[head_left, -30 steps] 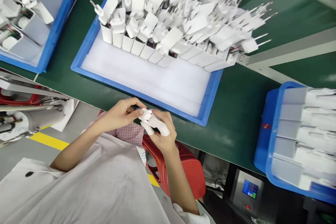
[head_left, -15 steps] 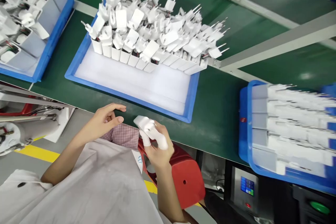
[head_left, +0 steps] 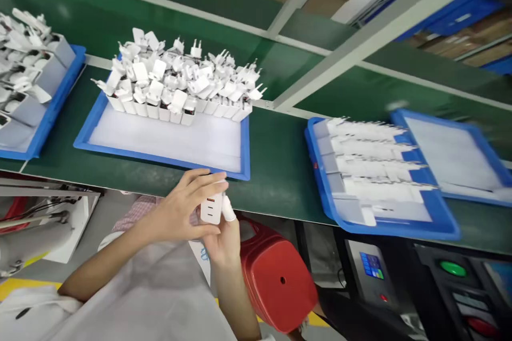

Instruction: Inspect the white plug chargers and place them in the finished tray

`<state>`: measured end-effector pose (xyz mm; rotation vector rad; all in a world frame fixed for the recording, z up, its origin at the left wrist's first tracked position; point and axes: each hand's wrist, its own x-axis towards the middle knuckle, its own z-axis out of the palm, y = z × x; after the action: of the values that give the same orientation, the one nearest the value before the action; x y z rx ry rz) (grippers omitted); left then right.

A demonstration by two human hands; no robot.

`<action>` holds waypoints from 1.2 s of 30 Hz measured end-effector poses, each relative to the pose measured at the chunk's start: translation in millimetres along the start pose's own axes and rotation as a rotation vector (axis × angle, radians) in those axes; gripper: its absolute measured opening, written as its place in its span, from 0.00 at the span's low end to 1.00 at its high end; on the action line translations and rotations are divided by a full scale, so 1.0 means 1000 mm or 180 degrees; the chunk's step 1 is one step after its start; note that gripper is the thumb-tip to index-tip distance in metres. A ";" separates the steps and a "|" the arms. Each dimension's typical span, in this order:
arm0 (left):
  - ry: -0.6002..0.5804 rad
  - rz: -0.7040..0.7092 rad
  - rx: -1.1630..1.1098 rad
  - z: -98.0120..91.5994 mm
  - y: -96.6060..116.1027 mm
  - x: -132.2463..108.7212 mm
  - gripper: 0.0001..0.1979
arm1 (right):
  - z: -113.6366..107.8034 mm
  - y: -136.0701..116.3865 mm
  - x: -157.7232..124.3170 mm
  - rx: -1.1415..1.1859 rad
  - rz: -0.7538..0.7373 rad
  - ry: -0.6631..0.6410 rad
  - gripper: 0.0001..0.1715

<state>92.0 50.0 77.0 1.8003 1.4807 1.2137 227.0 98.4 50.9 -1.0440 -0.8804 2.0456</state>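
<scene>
A white charger plug (head_left: 212, 209) with its port end facing me is held in front of my body, just below the green bench's edge. My left hand (head_left: 182, 208) wraps its fingers over the plug from the left and top. My right hand (head_left: 224, 237) grips it from below, with white finger cots on two fingers. Beyond my hands lies a blue tray (head_left: 96, 122) lined with white foam, holding several rows of white plugs (head_left: 176, 82) with prongs up along its far side.
A second blue tray (head_left: 320, 170) of laid-down plugs sits to the right, a blue tray with a bare white liner (head_left: 484, 144) behind it. Another blue tray (head_left: 52, 112) with plugs is at far left. A red stool (head_left: 276, 277) and a control box (head_left: 370, 272) stand under the bench.
My left hand, open and apart half a second ago, has closed back onto the plug. The plug is turned upright. My view has swung up and to the right.
</scene>
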 end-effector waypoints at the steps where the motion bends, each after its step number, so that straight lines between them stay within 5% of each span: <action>1: 0.0024 0.0208 -0.0213 0.005 0.001 0.011 0.41 | 0.001 -0.003 -0.006 0.0346 0.0284 -0.0062 0.14; 7: -0.0608 -0.0141 -0.1230 0.028 0.014 0.053 0.52 | -0.016 -0.027 -0.019 0.1236 0.0389 -0.0030 0.13; 12: -0.0631 0.0044 -0.1554 0.051 0.037 0.072 0.14 | -0.039 -0.032 -0.031 0.1543 0.0139 -0.0078 0.11; 16: -0.1046 -0.0612 -0.1408 0.055 0.045 0.069 0.17 | -0.063 -0.036 -0.032 0.1306 -0.0139 0.0263 0.12; 18: -0.1157 -0.1114 -0.1175 0.049 0.038 0.057 0.21 | -0.094 -0.057 -0.023 0.0526 -0.0905 0.0910 0.14; 21: -0.1066 -0.1672 -0.0740 0.036 0.015 0.032 0.21 | -0.168 -0.116 -0.005 -0.0646 -0.2640 0.2413 0.18; 24: -0.0873 -0.1885 -0.0861 0.025 -0.016 0.008 0.23 | -0.248 -0.177 0.016 -0.0886 -0.3189 0.3105 0.25; 28: -0.0462 -0.2224 -0.1000 0.023 -0.054 -0.011 0.29 | -0.309 -0.208 0.048 -0.1534 -0.2969 0.3315 0.17; 36: -0.0234 -0.2263 -0.1396 0.027 -0.071 -0.014 0.29 | -0.330 -0.183 0.079 -0.2410 -0.2363 0.2921 0.15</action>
<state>80.0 59.9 1.4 0.8984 1.4750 0.9784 518.6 347.6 15.3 -1.5250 -1.2581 0.4743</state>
